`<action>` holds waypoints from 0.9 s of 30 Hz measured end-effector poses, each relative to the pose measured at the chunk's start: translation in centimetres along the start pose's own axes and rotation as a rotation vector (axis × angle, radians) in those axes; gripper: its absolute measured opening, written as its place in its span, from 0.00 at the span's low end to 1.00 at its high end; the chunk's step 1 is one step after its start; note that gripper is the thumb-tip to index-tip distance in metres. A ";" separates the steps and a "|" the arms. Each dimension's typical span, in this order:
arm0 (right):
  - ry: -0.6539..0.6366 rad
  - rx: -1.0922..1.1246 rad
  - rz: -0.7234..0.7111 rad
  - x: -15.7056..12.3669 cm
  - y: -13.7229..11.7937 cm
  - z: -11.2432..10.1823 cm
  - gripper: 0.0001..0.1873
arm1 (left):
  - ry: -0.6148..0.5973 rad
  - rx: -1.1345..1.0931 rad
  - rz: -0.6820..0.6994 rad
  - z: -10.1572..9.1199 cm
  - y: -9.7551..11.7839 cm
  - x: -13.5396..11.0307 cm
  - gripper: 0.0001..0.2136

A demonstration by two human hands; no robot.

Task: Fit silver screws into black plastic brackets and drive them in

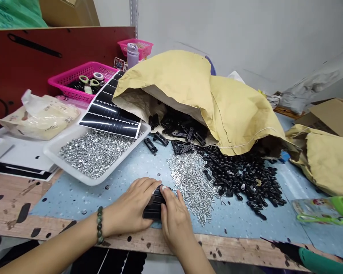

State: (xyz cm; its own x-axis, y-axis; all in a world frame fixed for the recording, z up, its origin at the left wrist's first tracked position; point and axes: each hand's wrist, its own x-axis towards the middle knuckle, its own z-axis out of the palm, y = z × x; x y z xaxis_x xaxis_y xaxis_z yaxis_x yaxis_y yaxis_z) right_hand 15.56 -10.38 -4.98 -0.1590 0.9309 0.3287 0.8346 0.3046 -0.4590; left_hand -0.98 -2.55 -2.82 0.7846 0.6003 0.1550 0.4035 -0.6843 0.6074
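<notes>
At the table's front edge, my left hand (131, 211) and my right hand (175, 222) grip a row of black plastic pieces (153, 207) between them. My left fingers wrap its left side and top, while my right fingers press on its right end. Just right of my hands lies a pile of silver screws (196, 186). Behind it, black slotted plastic parts (185, 146) spill from a yellow paper sack (171, 76). A heap of small black parts (240, 171) spreads farther right. Beyond my left hand, a white tray (88, 182) holds many small silver nuts.
A sheet of black labels (111, 114) rests across the tray's back corner. Behind stand a pink basket (74, 78) with scissors and a purple bottle (132, 57). At right are a green-capped bottle (322, 209), another sack (331, 160) and a green-handled tool (317, 260).
</notes>
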 end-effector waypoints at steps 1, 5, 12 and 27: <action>-0.011 0.032 0.025 0.2 0.1 -0.1 0.23 | -0.005 -0.008 0.000 0.1 0.0 0.1 0.31; 0.032 0.277 0.177 0.8 1.0 -1.6 0.18 | 0.016 -0.055 -0.030 -0.1 0.0 0.2 0.29; 0.241 0.424 -0.158 2.9 -0.3 -2.5 0.26 | -0.243 -0.880 -0.310 -4.4 1.7 -1.0 0.14; 0.123 -0.018 0.463 5.3 -1.4 2.5 0.20 | 0.155 0.071 -0.297 -0.2 0.3 -5.1 0.36</action>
State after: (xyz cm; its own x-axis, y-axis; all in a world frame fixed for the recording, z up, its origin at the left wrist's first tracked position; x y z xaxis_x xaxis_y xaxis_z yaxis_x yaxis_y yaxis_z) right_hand 12.20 -5.37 -4.69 0.2941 0.9369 0.1889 0.8123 -0.1409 -0.5659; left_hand -4.95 -5.71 -3.30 0.5493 0.8296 0.0999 0.6395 -0.4944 0.5888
